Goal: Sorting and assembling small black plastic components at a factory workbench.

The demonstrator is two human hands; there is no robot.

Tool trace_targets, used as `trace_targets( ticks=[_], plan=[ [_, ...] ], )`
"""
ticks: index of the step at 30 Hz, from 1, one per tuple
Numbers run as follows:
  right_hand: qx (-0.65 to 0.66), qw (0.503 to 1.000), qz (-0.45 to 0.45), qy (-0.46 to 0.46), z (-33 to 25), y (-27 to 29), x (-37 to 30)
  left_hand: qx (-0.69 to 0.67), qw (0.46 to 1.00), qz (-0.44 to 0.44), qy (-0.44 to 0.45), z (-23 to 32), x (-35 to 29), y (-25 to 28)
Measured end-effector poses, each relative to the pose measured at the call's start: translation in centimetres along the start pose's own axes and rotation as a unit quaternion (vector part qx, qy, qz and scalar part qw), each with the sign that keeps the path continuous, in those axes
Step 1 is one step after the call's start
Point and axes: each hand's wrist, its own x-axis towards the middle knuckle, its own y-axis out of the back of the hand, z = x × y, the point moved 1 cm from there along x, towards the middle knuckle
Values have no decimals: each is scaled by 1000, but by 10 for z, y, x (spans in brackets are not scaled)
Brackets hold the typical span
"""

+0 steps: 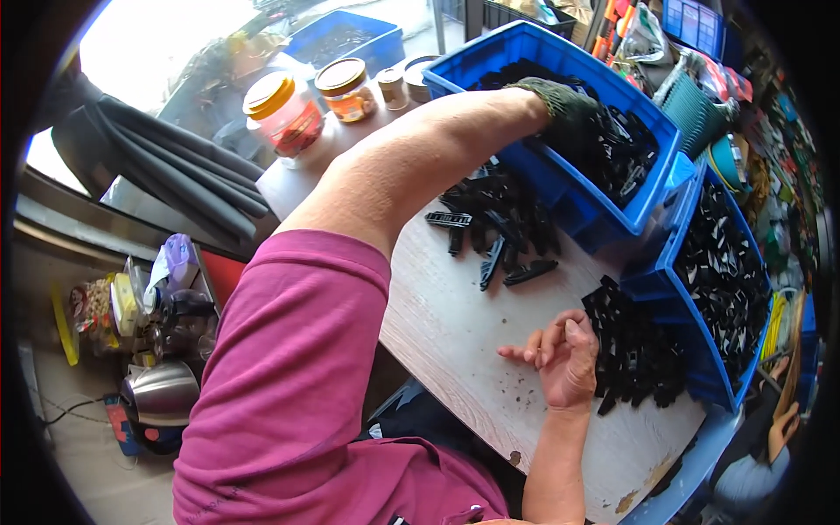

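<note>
My left arm stretches across the table to a large blue plastic bin (569,199) heaped with small black plastic pieces (623,149). My left hand (564,109), in a dark green glove, is down at these pieces; its fingers are hidden, and I cannot make out whether it grips any. My bare right hand (569,360) hovers over or rests on the table, palm turned up, fingers loosely bent and apart, nothing in them. Beside it is a pile of short black pieces (634,350). Longer black plastic pieces (503,219) lie in a loose heap below the first bin.
A second blue bin (713,289) full of black pieces stands at the right of the worn pale table (455,324). Lidded jars (346,92) line the far left edge. A steel kettle (164,394) sits low at left. Another person's hand (781,430) shows at far right.
</note>
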Motion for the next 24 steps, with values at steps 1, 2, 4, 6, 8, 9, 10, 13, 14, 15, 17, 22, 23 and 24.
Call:
trace_targets(
  ticks=[1,2,4,6,8,9,10,13,14,15,17,22,23,24],
  plan=[
    [0,1000,-5,-3,0,-1,0,4,1000,2,3,2,1,-2],
    [-4,1000,-6,0,0,-1,0,8,1000,3,5,2,0,-1],
    [-8,1000,-7,4,1,-1,1,16,1000,5,5,7,1,-2],
    [-4,1000,-3,7,0,-1,1,23,1000,6,1,9,3,0],
    [-7,1000,-3,7,0,-2,1,30,1000,7,-5,11,6,1],
    [-11,1000,-1,8,-1,-1,0,33,999,8,-10,10,4,2],
    [-11,1000,0,9,-1,-2,0,36,999,8,-14,9,-5,2],
    [-10,1000,3,9,0,-1,1,46,999,10,-25,20,7,2],
    [3,1000,-13,8,0,-1,1,50,998,10,-28,21,8,3],
    [15,999,-28,6,0,-1,2,53,998,11,-30,19,6,3],
    [13,1000,-21,7,-1,-2,1,57,998,12,-38,27,12,5],
    [13,1000,-22,7,-2,-3,0,71,996,16,-51,28,8,4],
    [13,1000,-22,7,-1,-3,1,74,996,17,-52,26,6,3],
    [14,1000,-23,6,-1,-4,1,77,995,18,-53,23,6,6]
  ],
)
